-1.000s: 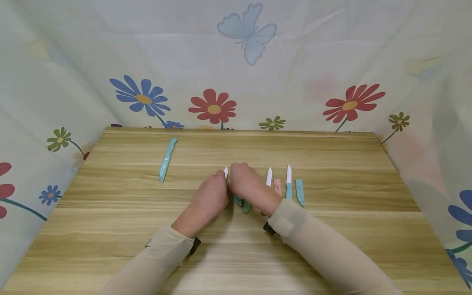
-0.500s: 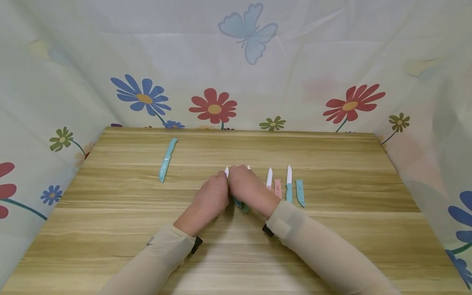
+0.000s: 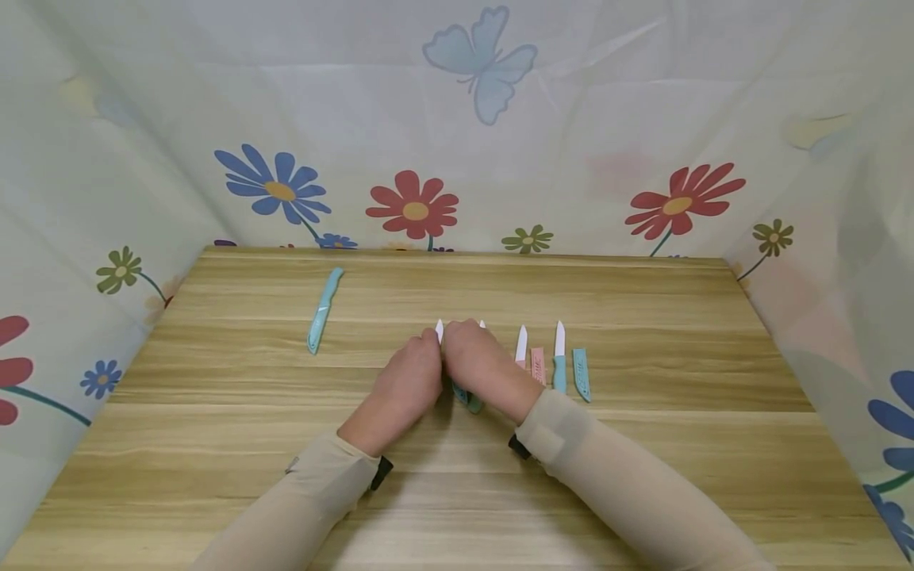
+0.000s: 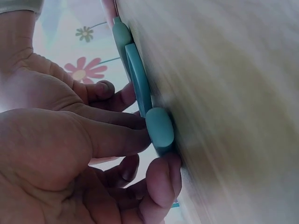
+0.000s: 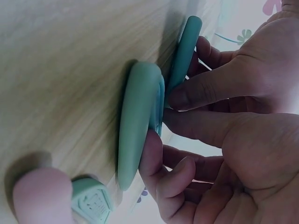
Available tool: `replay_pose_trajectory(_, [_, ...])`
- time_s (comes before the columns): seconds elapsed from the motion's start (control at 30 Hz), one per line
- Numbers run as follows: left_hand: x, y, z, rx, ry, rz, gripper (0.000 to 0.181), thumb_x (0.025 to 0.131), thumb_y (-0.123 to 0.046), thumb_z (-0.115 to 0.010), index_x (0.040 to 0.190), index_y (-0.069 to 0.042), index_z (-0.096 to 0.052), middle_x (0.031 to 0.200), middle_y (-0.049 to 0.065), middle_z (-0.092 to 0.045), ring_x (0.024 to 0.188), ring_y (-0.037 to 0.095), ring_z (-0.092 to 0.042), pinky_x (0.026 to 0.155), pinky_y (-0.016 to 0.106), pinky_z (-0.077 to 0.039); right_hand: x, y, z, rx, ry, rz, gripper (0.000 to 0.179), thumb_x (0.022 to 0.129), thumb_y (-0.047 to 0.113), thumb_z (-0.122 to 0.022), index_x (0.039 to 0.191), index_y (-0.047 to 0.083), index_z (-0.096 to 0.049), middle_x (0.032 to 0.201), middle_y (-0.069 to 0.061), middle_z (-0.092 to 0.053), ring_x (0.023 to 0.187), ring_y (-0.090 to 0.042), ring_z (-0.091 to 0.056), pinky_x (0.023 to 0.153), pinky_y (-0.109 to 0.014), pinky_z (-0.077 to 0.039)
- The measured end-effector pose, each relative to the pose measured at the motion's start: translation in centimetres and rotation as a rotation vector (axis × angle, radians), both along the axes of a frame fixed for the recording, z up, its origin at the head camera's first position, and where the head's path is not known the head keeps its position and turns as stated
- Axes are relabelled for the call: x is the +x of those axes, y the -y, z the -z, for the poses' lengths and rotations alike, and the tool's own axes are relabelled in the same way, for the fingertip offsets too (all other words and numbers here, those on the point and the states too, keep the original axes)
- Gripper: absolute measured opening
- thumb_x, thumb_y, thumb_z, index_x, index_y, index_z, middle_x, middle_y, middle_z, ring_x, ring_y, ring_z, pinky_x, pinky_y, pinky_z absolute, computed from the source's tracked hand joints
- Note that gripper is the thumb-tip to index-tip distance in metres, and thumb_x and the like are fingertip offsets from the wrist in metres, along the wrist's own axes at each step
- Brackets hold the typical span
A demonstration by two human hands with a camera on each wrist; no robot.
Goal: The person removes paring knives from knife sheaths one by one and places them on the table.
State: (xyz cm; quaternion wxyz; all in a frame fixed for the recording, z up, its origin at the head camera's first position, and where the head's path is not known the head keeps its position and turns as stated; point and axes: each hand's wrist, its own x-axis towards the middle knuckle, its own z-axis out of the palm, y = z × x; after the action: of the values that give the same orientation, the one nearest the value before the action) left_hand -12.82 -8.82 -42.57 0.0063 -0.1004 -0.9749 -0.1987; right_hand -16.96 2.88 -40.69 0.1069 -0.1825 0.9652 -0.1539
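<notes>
In the head view my left hand [image 3: 401, 379] and right hand [image 3: 477, 357] meet close together over the middle of the table. My left thumb and fingers pinch the teal handle [image 4: 160, 128] of a small paring knife, whose white blade [image 3: 439, 328] points away from me. Right beside it, a blue knife sheath [image 5: 161, 100] sits between my right thumb and a finger. A second paring knife with a green handle [image 5: 138, 123] lies against that sheath; its white tip [image 3: 481, 324] shows past my right hand, which hides most of it from above.
Rightward on the wooden table [image 3: 678, 476] lie a pink-handled knife [image 3: 522, 343], a pink sheath [image 3: 538, 365], a blue-handled knife [image 3: 560, 369] and another blue sheath [image 3: 581, 373]. A green sheath [image 5: 93, 201] shows low in the right wrist view. Far left lies a sheathed blue knife [image 3: 325, 309].
Over the second my right hand has shifted slightly toward me and left, uncovering the second knife's blade tip. In the last half second hardly anything has moved.
</notes>
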Motion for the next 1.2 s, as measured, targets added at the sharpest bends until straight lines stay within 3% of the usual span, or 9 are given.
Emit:
replay_pose_trajectory(0.37, [-0.3, 0.0, 0.1, 0.005, 0.006, 0.006, 0.011, 0.102, 0.0, -0.057, 0.109, 0.008, -0.054, 0.088, 0.021, -0.061, 0.078, 0.035, -0.066, 0.068, 0.05, -0.058, -0.1, 0.2, -0.1, 0.032, -0.016, -0.014, 0.022, 0.103, 0.0, -0.058, 0.084, 0.003, -0.069, 0.09, -0.016, -0.072, 0.082, -0.022, -0.067, 0.076, -0.038, -0.061])
replay_pose_trajectory(0.7, [-0.5, 0.5, -0.3, 0.006, 0.025, -0.015, 0.017, 0.094, 0.002, -0.065, 0.106, 0.006, -0.054, 0.089, 0.02, -0.061, 0.074, 0.032, -0.064, 0.067, 0.049, -0.057, -0.1, -0.3, -1.1, -0.01, 0.024, 0.025, 0.016, 0.099, 0.002, -0.063, 0.084, 0.002, -0.068, 0.089, -0.015, -0.067, 0.072, -0.022, -0.065, 0.057, -0.03, -0.056])
replay_pose_trajectory(0.93, [-0.6, 1.3, -0.9, -0.03, 0.002, -0.058, 0.015, 0.103, -0.009, -0.061, 0.103, 0.004, -0.053, 0.089, 0.019, -0.06, 0.07, 0.032, -0.065, 0.06, 0.048, -0.057, 0.5, -1.4, -2.1, -0.022, 0.054, 0.033, 0.009, 0.102, 0.012, -0.068, 0.101, 0.003, -0.066, 0.098, -0.013, -0.061, 0.079, -0.023, -0.062, 0.063, -0.033, -0.054])
replay_pose_trajectory(1.07, [-0.7, 1.8, -1.5, -0.079, -0.005, -0.052, 0.022, 0.104, -0.016, -0.067, 0.107, 0.003, -0.057, 0.092, 0.017, -0.06, 0.072, 0.029, -0.064, 0.058, 0.044, -0.056, 0.8, -2.1, -2.4, -0.023, 0.035, 0.028, 0.023, 0.102, 0.019, -0.07, 0.119, 0.003, -0.069, 0.11, -0.014, -0.065, 0.085, -0.024, -0.064, 0.067, -0.037, -0.055])
replay_pose_trajectory(1.2, [-0.7, 2.2, -2.1, -0.092, -0.012, -0.042, 0.032, 0.103, -0.02, -0.07, 0.122, 0.004, -0.063, 0.105, 0.019, -0.064, 0.086, 0.033, -0.068, 0.065, 0.045, -0.059, 1.2, -2.7, -2.5, -0.033, -0.005, 0.02, 0.038, 0.103, 0.026, -0.071, 0.135, 0.005, -0.068, 0.125, -0.014, -0.067, 0.09, -0.025, -0.066, 0.071, -0.039, -0.056])
